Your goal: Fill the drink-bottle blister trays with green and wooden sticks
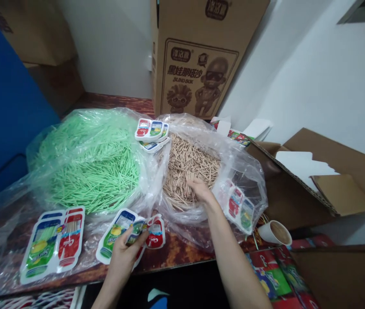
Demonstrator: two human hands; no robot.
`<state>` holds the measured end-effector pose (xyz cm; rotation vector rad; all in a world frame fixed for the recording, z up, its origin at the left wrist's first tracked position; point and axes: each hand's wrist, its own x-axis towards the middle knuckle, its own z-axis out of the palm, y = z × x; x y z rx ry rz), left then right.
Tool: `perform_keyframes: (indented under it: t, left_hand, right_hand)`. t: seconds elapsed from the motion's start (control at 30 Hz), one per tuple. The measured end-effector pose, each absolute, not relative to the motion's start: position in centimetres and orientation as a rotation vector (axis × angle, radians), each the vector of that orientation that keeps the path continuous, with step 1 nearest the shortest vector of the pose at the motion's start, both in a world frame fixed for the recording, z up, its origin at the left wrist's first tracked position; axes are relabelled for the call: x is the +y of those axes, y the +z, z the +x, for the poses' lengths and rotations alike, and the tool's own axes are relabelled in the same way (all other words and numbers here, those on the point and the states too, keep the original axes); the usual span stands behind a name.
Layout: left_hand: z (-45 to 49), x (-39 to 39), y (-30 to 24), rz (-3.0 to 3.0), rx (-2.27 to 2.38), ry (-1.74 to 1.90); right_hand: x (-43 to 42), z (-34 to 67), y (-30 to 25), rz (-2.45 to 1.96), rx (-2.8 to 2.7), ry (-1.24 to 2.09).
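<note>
My left hand (126,245) is closed on a small printed packet (137,229), just above bottle-shaped drink-print packs (113,231) at the table's front edge. My right hand (200,189) reaches into a clear bag of thin brown sticks (189,161). Its fingers are pinched together, with a few stick ends showing at the tips. Left of that bag lies another clear bag, heaped with light green sticks (95,171). More green-and-red packs (53,244) lie at the front left, one showing green sticks and brown sticks through its windows.
A small stack of packs (152,131) rests between the two bags, and another pack (238,206) lies on the right bag's plastic. A tall cardboard box (198,56) stands behind. To the right are an open carton (356,171), a paper cup (275,233) and printed boxes (272,274).
</note>
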<state>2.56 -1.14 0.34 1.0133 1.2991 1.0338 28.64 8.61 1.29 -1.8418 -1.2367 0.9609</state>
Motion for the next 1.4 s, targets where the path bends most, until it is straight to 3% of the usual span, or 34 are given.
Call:
perform_keyframes:
  t: [0.13, 0.33, 0.77, 1.07, 1.4]
  left_hand:
    - [3.0, -1.3, 0.4, 0.983, 1.301, 1.056]
    - [3.4, -1.4, 0.8, 0.986, 1.284, 0.979]
    - [4.2, -1.5, 0.1, 0.923, 1.323, 0.98]
    - [3.3, -1.5, 0.0, 0.865, 1.37, 1.069]
    - [1.2, -1.1, -0.3, 0.717, 1.348, 1.14]
  right_hand:
    - [7.8, 29.1, 1.6, -1.512, -1.011, 1.233]
    - [7.0, 29.1, 1.6, -1.266, -0.814, 1.379]
    - [8.5, 29.9, 1.3, -1.571, -0.982, 1.132]
    - [7.5, 29.1, 2.6, -1.235, -0.81, 1.497]
    - [5.5, 26.8, 3.8, -1.132, -0.834, 1.553]
